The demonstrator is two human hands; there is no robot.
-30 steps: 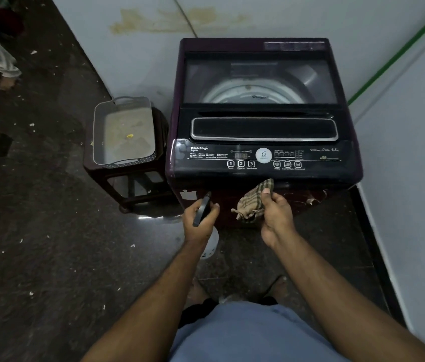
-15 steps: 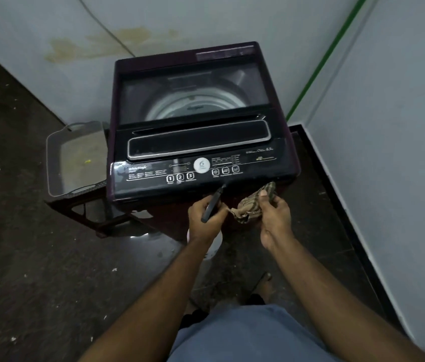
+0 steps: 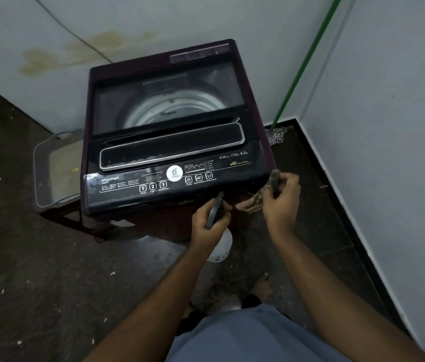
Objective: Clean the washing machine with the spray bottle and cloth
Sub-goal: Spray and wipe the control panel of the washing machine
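A dark maroon top-load washing machine (image 3: 169,142) stands against the wall, its glass lid shut and the drum visible through it. My left hand (image 3: 207,228) grips the dark trigger head of a white spray bottle (image 3: 220,248), just below the machine's front edge. My right hand (image 3: 281,202) holds a checked brown cloth (image 3: 254,202) bunched at the machine's front right corner, touching the edge of the black control panel (image 3: 177,178).
A clear plastic tray (image 3: 52,165) rests on a dark stool left of the machine. A green-handled mop (image 3: 302,66) leans in the corner behind the machine's right side. White walls close in at the back and right. Bits of debris dot the dark floor.
The view has swung so the machine sits further left and tilted. My right hand with the cloth has moved right to the front right corner. My left hand keeps the bottle.
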